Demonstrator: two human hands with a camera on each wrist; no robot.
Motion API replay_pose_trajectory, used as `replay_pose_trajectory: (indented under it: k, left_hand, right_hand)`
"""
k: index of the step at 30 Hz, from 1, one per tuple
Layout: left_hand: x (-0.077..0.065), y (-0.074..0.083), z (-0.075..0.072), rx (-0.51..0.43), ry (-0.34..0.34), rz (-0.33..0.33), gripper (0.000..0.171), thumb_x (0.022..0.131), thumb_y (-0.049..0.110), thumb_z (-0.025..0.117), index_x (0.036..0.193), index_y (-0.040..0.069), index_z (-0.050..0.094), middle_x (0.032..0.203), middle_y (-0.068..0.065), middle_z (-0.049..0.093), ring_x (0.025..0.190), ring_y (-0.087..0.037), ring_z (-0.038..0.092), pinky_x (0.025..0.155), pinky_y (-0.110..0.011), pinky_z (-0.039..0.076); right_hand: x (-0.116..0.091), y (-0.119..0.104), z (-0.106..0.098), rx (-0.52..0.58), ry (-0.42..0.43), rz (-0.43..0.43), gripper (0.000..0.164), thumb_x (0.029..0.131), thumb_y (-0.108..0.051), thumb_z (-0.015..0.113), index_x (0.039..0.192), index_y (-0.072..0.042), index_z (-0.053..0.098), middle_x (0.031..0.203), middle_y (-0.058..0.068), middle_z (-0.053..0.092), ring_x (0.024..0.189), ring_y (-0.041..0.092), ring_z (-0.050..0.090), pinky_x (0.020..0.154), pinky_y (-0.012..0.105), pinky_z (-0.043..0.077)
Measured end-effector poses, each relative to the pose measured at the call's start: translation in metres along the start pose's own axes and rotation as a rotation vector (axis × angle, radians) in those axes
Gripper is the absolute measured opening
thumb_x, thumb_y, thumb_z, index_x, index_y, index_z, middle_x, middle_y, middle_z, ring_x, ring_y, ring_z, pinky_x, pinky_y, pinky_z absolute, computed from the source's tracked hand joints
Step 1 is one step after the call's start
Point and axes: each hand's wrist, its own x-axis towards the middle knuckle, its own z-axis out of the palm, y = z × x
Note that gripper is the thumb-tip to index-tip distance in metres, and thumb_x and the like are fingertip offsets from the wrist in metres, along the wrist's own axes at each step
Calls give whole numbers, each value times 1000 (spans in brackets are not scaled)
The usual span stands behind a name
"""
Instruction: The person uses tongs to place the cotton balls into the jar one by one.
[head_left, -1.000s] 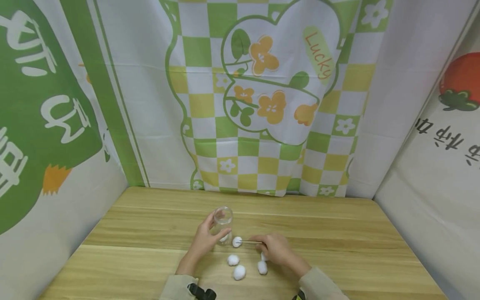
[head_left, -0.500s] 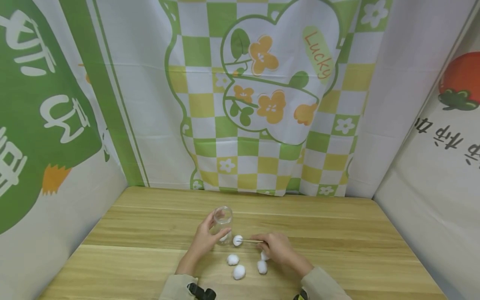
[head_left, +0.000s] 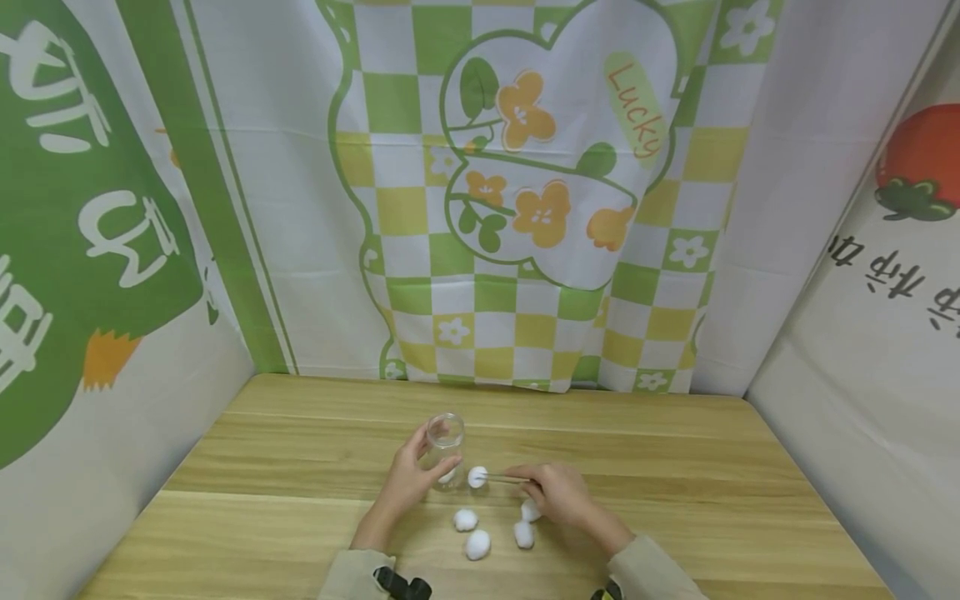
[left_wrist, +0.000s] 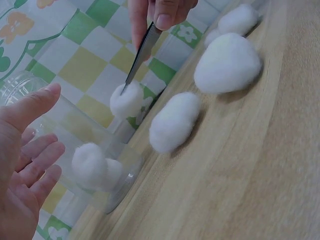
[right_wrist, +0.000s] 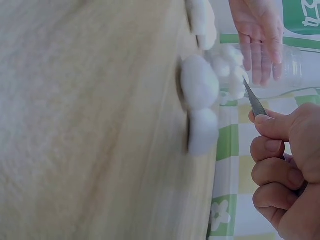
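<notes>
Tweezers (left_wrist: 143,54) sit in your right hand (head_left: 558,493), pinched by your thumb and first finger, with your other fingers curled in. They lie sideways in front of you, long and thin and almost flat. Their tips point left, at the jar (head_left: 452,453), and the back end goes into your hand. The tips hold one white cotton ball (head_left: 477,477) just beside the jar. From the left wrist you can see a bit of the checked cloth (head_left: 495,325) between that ball and the table (head_left: 300,467), so it is up off the wood.

The clear jar stands straight up on the table, with its round mouth at the top. Your left hand (head_left: 411,477) holds it, thumb on one side and fingers on the other. White cotton balls (left_wrist: 89,162) lie at the bottom of the jar; you can see two from the left wrist.

Four more cotton balls (head_left: 477,545) lie on the table near you. Two are under your right hand's side, touching. Two are more to the left, close together.
</notes>
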Motion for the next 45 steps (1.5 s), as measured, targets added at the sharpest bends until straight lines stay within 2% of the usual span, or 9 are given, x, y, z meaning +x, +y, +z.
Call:
replay_pose_trajectory:
  k: [4, 7, 13, 18, 23, 27, 36, 41, 45]
  left_hand:
    - [0, 0, 0, -1, 5, -1, 71, 83, 21, 75, 144, 6, 40, 141, -17, 53, 137, -39, 45, 118, -52, 35]
    - [1, -1, 1, 0, 7, 6, 70, 83, 20, 75, 143, 7, 42, 139, -16, 55, 136, -37, 47, 118, -50, 35]
    - [1, -2, 1, 14, 11, 28, 70, 84, 21, 75, 143, 4, 42, 139, -18, 55, 135, -39, 47, 116, -52, 37]
    - [1, -1, 1, 0, 6, 13, 71, 83, 20, 76, 143, 3, 42, 141, -19, 54, 136, -40, 46, 117, -54, 36]
    - [1, 0, 1, -7, -1, 0, 71, 83, 20, 76, 143, 4, 42, 141, -18, 53, 137, -39, 45, 118, -52, 35]
    - [0, 1, 1, 1, -8, -5, 74, 83, 22, 75, 144, 3, 39, 143, -19, 52, 138, -40, 44, 118, -52, 35]
    - [-1, 3, 3, 3, -13, 16, 73, 83, 22, 76, 143, 1, 41, 142, -20, 52, 136, -41, 46, 116, -53, 37]
    - [-1, 6, 8, -12, -14, 24, 69, 82, 21, 77, 140, 1, 45, 138, -20, 56, 133, -40, 49, 115, -53, 39]
    - [-2, 8, 14, -31, -34, 45, 65, 82, 20, 77, 138, 3, 48, 135, -18, 59, 131, -36, 52, 115, -51, 39]
  right_hand:
    - [-1, 0, -4, -17, 39, -15, 26, 87, -8, 65, 111, -14, 72, 90, 5, 76, 53, -4, 34, 46, 12, 28]
    - [-3, 1, -7, -24, 57, -20, 26, 87, -7, 65, 111, -15, 73, 91, 5, 77, 57, -3, 38, 48, 12, 30]
    - [-5, 1, -13, 13, 32, -4, 27, 88, -8, 65, 114, -14, 71, 84, 4, 75, 52, -4, 29, 44, 12, 23]
    - [-7, 1, -16, 52, 5, 9, 28, 90, -8, 63, 116, -13, 70, 82, 6, 74, 50, -5, 28, 44, 11, 24]
    - [-8, 0, -23, 127, -17, 42, 30, 91, -5, 60, 120, -10, 68, 64, 7, 63, 48, -5, 28, 43, 11, 26]
    - [-9, -3, -29, 153, -4, 54, 30, 92, -6, 60, 121, -10, 68, 59, 6, 58, 48, -5, 29, 44, 11, 27]
    - [-10, -8, -42, 126, 46, 25, 29, 91, -8, 62, 119, -9, 68, 60, -2, 59, 47, -7, 29, 43, 11, 29]
    - [-10, -11, -50, 104, 82, -12, 28, 91, -7, 63, 117, -11, 69, 61, -1, 63, 46, -8, 27, 43, 10, 28]
    - [-9, -14, -56, 64, 112, -33, 26, 90, -7, 63, 115, -13, 71, 57, -3, 60, 46, -8, 27, 42, 9, 27]
